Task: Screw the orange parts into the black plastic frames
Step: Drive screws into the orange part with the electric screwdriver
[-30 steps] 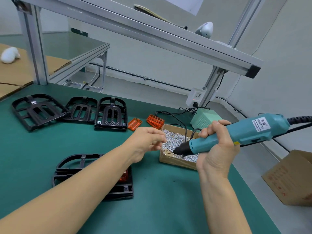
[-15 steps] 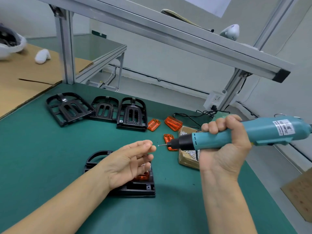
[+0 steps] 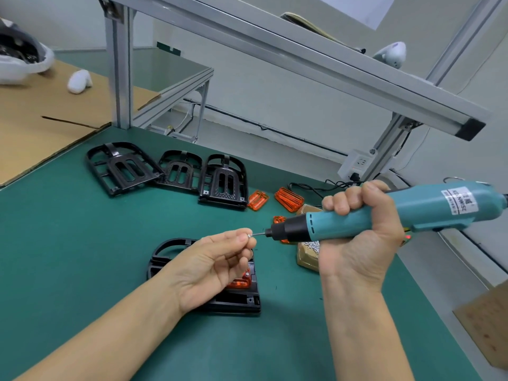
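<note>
Wrapped tight around the teal electric screwdriver, the right hand holds the tool level above the green bench, its bit pointing left. At the bit's tip the left hand pinches one small screw between thumb and forefinger, the other fingers loosely curled. Directly beneath that hand, near the middle of the bench, lies one black plastic frame with one orange part seated in its right side; the hand hides much of both. Farther back stand three more black frames in a row: one at the left, one in the middle, one at the right, each touching or overlapping its neighbour. Right of that row two loose orange parts lie flat, a smaller one and a larger one, and a third shows partly behind the screwdriver's nose. One cardboard box of screws sits just right of the near frame, largely hidden by the right hand. A second cardboard box sits off the bench at the far right.
</note>
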